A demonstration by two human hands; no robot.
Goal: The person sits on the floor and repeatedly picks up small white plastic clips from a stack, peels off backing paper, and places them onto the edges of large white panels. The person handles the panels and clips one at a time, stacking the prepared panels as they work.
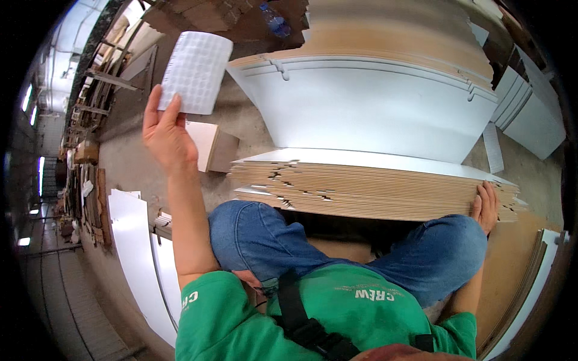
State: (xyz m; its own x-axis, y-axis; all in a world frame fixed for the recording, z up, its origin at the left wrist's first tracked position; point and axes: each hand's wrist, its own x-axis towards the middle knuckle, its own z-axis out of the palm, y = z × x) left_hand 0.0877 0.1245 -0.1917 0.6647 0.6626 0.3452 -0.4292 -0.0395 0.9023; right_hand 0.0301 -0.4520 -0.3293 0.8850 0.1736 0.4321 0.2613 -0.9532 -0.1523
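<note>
High on the left, my left hand (pixel 171 135) is closed on the lower edge of a white sheet (pixel 195 75) with rows of small rounded marks, like a sticker sheet. The sheet is lifted and tilted, apart from the boards. Across my lap's front lies a thick stack of thin boards (pixel 373 189) with brown edges and small notches toward the left. My right hand (pixel 486 206) rests on the right end of this stack, its fingers laid over the edges. Beyond it leans a second set of white-faced boards (pixel 367 108), grooved along the top.
Near my left hand stands a small white-topped block (pixel 205 144). More white panels (pixel 135 253) lie at my left, and another stack (pixel 530 108) stands far right. A plastic bottle (pixel 275 21) lies at the back. Racks with wood pieces (pixel 90 198) line the left side.
</note>
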